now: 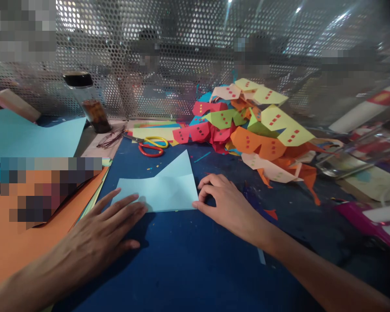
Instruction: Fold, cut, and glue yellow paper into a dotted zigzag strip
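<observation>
A light blue sheet of paper [162,190] lies folded on the dark blue table top, with one pointed corner sticking up at its back right. My left hand [108,227] rests with fingers spread over the paper's left end. At the right edge, my right hand [222,199] has its thumb and index finger pinched at the paper's near right corner. Behind the paper lie scissors [152,146] with one red and one yellow handle loop.
Cut paper shapes [247,125] in several colours pile up at the back right. A bottle [95,108] with a black lid stands back left. Orange sheets [29,255] and a large blue sheet [32,134] lie left. A perforated metal panel [182,56] rises behind; a magenta object [357,221] lies right.
</observation>
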`<state>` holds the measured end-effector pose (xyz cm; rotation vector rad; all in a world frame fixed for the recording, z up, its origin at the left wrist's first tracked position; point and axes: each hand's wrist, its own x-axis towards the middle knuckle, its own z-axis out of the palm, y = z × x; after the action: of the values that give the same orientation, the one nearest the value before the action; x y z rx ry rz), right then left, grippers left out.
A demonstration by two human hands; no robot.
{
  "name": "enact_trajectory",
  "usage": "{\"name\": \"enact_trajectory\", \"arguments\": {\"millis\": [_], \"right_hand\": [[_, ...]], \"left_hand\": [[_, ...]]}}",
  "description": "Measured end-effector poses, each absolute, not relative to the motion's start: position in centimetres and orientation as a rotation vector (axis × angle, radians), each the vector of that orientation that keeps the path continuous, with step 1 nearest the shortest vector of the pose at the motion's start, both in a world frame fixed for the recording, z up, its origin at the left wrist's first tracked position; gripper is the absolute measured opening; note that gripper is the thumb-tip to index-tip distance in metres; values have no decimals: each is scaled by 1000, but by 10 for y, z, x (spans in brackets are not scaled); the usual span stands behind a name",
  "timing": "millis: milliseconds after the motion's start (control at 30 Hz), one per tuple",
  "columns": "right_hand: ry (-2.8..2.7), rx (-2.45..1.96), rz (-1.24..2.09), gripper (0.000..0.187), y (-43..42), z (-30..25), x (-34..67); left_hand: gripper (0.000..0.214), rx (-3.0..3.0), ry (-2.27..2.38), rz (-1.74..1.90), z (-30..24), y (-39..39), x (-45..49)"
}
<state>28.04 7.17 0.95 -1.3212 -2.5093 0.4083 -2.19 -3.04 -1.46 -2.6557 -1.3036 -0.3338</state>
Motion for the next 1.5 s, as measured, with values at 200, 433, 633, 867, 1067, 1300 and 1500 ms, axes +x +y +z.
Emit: {"name": "enact_trajectory", "arguments": {"millis": [200,433,633,867,1067,1300,1500], "right_hand": [[-2503,-1333,438,22,71,12,280],[-2498,-1330,445,21,70,12,279],[-2497,-1345,469,19,69,15,279],[-2501,-1347,454,16,68,16,279],[-2504,-1342,443,15,67,14,279],[-2344,-1264,423,16,61,30,275],[-2497,-925,442,8,50,45,246]], "left_hand": [[53,-2665,-1229,-321,-3,-30,-12],[52,-2680,-1267,-277,-8,-29,-12],[51,-2666,-1261,-319,-4,-31,0],[50,-2729,-1290,-290,-7,-27,4],[57,-2771,-1345,-236,-11,-22,-1],[55,-2787,-1351,-235,-10,-18,2],[53,-2762,-1321,-223,-9,-18,4]]}}
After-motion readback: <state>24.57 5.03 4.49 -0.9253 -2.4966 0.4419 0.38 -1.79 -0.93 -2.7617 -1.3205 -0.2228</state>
